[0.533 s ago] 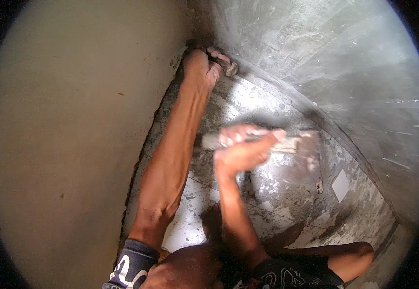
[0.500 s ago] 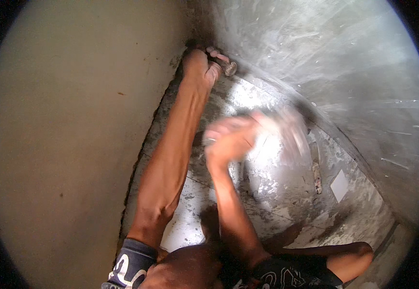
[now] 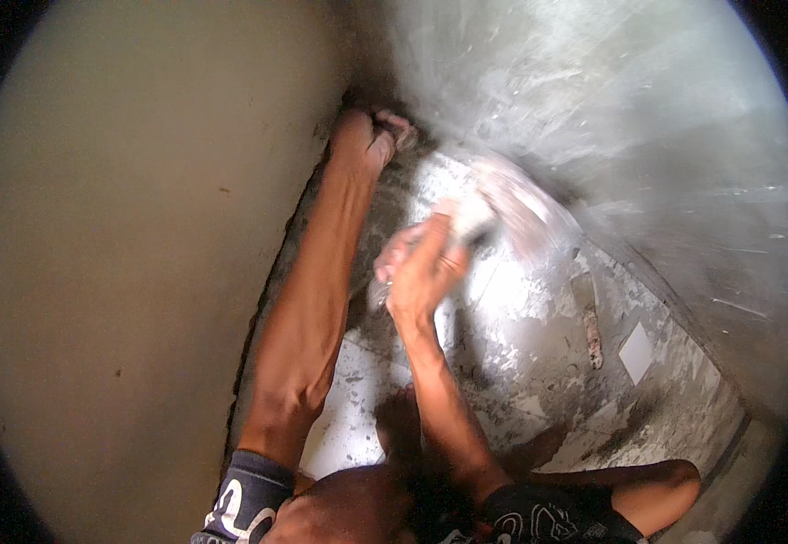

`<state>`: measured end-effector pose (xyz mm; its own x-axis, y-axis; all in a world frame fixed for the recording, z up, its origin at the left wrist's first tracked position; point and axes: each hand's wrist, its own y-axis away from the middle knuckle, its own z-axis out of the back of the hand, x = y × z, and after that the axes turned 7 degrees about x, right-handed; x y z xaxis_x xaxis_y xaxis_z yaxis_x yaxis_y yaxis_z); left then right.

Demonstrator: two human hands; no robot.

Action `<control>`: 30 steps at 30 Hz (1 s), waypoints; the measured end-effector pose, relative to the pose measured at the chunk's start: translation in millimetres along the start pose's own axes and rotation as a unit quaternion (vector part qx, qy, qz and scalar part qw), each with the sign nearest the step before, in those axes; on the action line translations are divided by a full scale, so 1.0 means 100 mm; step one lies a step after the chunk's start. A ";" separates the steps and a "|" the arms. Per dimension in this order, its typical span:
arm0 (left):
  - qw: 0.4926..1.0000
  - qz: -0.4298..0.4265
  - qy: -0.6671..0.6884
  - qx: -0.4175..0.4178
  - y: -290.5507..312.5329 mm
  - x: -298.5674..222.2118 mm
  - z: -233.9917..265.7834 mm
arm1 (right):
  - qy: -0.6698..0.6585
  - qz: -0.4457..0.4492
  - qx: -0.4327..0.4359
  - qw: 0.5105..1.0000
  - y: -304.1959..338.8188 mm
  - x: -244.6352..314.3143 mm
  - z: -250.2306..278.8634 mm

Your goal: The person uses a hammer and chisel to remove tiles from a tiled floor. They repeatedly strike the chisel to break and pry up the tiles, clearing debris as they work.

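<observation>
Deep in the far corner, my left hand (image 3: 357,136) is closed on a tool, low against the wall. A round, blunt end (image 3: 406,138) like a chisel's head shows at its fingers; the rest is hidden. My right hand (image 3: 423,272) is raised nearer to me, its fingers closed round a pale tool (image 3: 473,218) smeared by motion. Its kind cannot be made out. The blur stretches toward the right-hand wall. Below both hands lies a patchy grey and white tiled floor (image 3: 521,344).
A plain beige wall (image 3: 131,254) stands close on the left, a grey smeared wall (image 3: 647,136) on the right; they meet at the far corner. On the floor at right lie a scraper-like tool (image 3: 593,337) and a white diamond-shaped tile piece (image 3: 635,354). My bent knee (image 3: 675,480) is at lower right.
My left hand has shifted slightly left and down, and less of the tool's blunt end shows. The right hand has turned upward, swinging the blurred tool up and toward the corner.
</observation>
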<state>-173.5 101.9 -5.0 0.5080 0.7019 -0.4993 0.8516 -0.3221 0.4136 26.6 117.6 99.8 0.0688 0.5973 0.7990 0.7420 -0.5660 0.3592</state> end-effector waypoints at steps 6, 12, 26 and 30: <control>0.994 0.068 0.084 0.005 0.58 0.05 -0.42 | -0.044 -0.018 -0.053 0.997 0.12 0.03 0.27; 0.999 0.028 0.033 -0.026 0.78 0.16 -0.41 | 0.020 -0.110 0.036 0.993 0.21 -0.10 0.47; 0.998 -0.030 -0.006 -0.056 0.60 0.21 -0.49 | -0.016 -0.181 0.029 0.983 0.19 0.03 0.56; 0.999 -0.013 0.009 -0.044 0.39 0.11 -0.24 | 0.036 -0.152 0.039 0.987 0.15 0.04 0.58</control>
<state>-138.2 112.1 24.0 0.4820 0.7215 -0.4971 0.8496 -0.2461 0.4665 76.5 144.2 80.2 -0.2094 0.6894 0.6934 0.7700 -0.3209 0.5515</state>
